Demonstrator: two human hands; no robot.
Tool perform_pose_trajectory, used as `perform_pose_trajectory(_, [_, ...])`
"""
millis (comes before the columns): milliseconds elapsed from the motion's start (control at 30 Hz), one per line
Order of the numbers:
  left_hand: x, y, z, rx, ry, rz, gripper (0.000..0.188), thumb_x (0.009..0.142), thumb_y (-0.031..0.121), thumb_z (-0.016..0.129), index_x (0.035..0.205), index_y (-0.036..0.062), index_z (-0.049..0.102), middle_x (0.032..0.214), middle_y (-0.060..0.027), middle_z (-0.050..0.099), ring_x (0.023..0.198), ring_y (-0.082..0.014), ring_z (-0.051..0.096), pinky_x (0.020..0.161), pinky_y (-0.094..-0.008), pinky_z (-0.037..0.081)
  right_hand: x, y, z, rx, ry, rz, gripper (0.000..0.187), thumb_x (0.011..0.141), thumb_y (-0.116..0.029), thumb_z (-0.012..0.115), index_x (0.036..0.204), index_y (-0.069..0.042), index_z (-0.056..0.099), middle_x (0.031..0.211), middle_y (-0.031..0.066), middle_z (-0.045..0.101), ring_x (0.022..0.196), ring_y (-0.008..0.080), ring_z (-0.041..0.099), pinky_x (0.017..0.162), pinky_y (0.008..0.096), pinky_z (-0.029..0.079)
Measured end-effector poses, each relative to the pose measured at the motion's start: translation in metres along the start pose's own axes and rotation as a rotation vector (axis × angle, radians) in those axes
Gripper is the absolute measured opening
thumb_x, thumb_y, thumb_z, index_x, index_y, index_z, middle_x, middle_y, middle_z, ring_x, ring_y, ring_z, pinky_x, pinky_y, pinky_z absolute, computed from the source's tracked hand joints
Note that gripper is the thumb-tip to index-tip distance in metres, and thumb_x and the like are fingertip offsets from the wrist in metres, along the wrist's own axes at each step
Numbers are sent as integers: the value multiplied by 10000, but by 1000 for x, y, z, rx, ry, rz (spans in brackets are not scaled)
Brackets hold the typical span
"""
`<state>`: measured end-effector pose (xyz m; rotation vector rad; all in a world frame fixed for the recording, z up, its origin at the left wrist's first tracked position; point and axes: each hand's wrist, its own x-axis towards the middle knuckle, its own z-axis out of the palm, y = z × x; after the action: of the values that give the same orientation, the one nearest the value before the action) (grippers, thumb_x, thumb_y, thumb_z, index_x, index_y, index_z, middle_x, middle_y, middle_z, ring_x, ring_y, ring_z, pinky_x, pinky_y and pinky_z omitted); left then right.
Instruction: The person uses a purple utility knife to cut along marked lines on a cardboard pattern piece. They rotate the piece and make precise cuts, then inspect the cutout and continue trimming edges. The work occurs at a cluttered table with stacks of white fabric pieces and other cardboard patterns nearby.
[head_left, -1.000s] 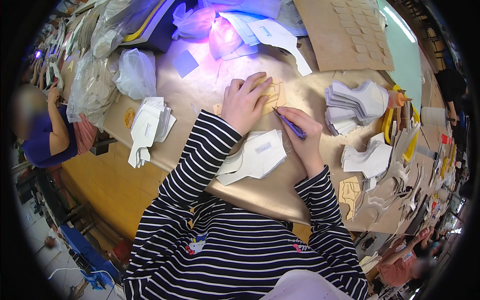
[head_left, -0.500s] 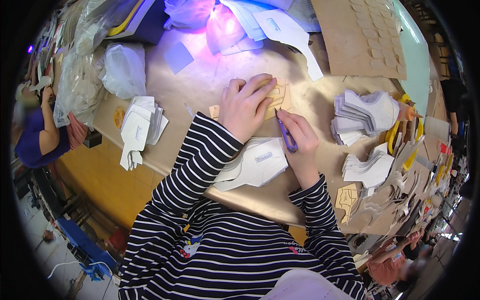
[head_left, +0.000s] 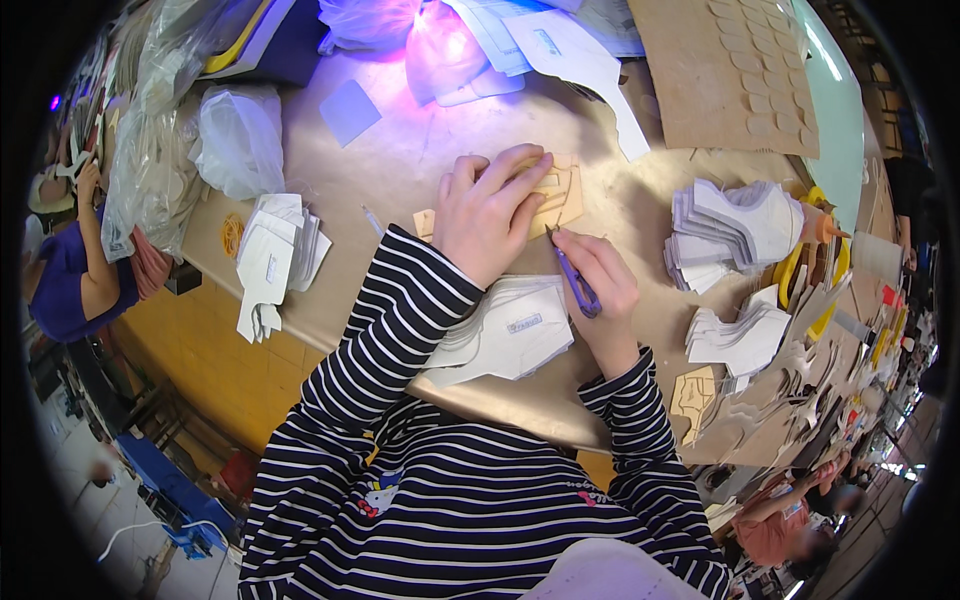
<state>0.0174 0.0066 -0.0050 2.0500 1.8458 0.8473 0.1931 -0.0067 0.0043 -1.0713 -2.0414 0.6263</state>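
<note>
My left hand [head_left: 482, 215] lies over a tan pattern piece [head_left: 568, 190] with dark lines on it. Its fingers are stretched forward and press the piece against the table, hiding much of it. In my closed right hand [head_left: 607, 285] is a slim purple tool [head_left: 574, 280] with a dark pointed tip; its exact kind is unclear. That tip is close to the near edge of the tan piece, just right of my left thumb. A stack of white cut pattern pieces [head_left: 505, 330] lies below both hands, near the table's front edge.
More white stacks lie left [head_left: 268, 265] and right [head_left: 745, 225]. Yellow-handled scissors [head_left: 818, 310] rest at the right, beside loose cutouts. A large tan sheet [head_left: 725, 80] and plastic bags [head_left: 240, 140] sit farther back. The person in purple [head_left: 85, 265] is at the far left.
My right hand has drawn the purple tool slightly down and toward me, so its tip is a little farther from the tan piece. My left hand has hardly moved.
</note>
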Motion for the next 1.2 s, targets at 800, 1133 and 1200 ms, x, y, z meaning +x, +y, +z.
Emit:
perform_pose_trajectory(800, [0,-1,0,-22,11,5,392,831,173,660,1223,176,660,1240,68,604,917,-228,513,861,-354,409,25,10,10,58,3,64,219,819,56,660,1030,-1,638,824,126,595,711,264,621,642,332,501])
perform_pose_trajectory(1133, [-2,-2,1,-34,25,0,379,836,177,658,1215,177,663,1233,60,612,911,-235,517,855,-359,420,14,7,10,2,-14,21,204,840,72,650,1021,-23,642,775,118,552,647,249,572,610,309,471])
perform_pose_trajectory(1200, [-2,-2,2,-33,35,11,378,835,177,658,1213,175,664,1230,59,614,913,-235,518,855,-357,422,14,7,11,4,-13,4,207,838,77,648,1019,-23,643,776,118,551,651,245,576,609,310,467])
